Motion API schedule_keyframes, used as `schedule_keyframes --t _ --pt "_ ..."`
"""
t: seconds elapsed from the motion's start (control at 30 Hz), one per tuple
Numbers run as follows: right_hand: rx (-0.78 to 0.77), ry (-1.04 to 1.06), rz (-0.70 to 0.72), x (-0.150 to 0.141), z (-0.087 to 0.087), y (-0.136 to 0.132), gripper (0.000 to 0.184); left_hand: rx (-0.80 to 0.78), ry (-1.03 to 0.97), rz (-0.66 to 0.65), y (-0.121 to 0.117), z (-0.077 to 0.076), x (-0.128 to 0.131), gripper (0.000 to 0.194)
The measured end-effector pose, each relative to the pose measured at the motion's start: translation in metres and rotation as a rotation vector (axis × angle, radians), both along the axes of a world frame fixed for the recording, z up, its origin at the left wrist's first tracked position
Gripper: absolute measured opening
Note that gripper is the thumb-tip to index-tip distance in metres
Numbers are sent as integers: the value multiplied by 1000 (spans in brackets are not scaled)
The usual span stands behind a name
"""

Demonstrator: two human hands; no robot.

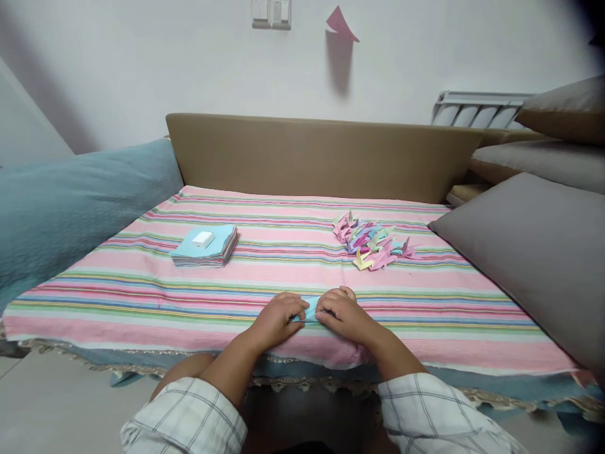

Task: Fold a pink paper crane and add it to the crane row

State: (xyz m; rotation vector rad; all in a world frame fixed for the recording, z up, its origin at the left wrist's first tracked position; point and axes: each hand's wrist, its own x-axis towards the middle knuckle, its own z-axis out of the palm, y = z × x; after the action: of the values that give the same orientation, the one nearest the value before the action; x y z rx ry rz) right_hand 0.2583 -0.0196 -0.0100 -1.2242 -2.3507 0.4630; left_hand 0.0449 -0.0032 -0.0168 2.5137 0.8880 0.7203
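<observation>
A light blue piece of folded paper (311, 310) is held between my two hands, low over the striped cloth near its front edge. My left hand (280, 318) pinches the paper's left end with thumb and fingers. At the other end, my right hand (343, 314) grips it with curled fingers. Much of the paper is hidden by my fingers, so its exact shape cannot be made out. Beyond my right hand lies a heap of folded paper cranes (371, 243) in pink, yellow, purple and blue.
A stack of coloured paper squares (204, 258) with a small white block (203, 239) on top lies at the left. Grey cushions (529, 252) line the right side. A brown backrest (302, 154) stands behind the striped cloth (278, 271). One pink paper (341, 25) sticks to the wall.
</observation>
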Motion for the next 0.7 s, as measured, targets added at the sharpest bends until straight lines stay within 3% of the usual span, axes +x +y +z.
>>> schedule_keyframes --t 0.2,0.33,0.57,0.7 --pt "53 21 -59 -2 -4 1 19 121 -2 93 3 7 1 14" --pt "14 36 -81 -4 -7 3 17 57 67 107 -1 9 -3 7" --pt "-71 81 -101 -5 -7 9 16 -3 71 137 -2 4 -1 20" --pt "-89 112 -136 -4 -7 10 14 -43 24 205 0 0 2 17"
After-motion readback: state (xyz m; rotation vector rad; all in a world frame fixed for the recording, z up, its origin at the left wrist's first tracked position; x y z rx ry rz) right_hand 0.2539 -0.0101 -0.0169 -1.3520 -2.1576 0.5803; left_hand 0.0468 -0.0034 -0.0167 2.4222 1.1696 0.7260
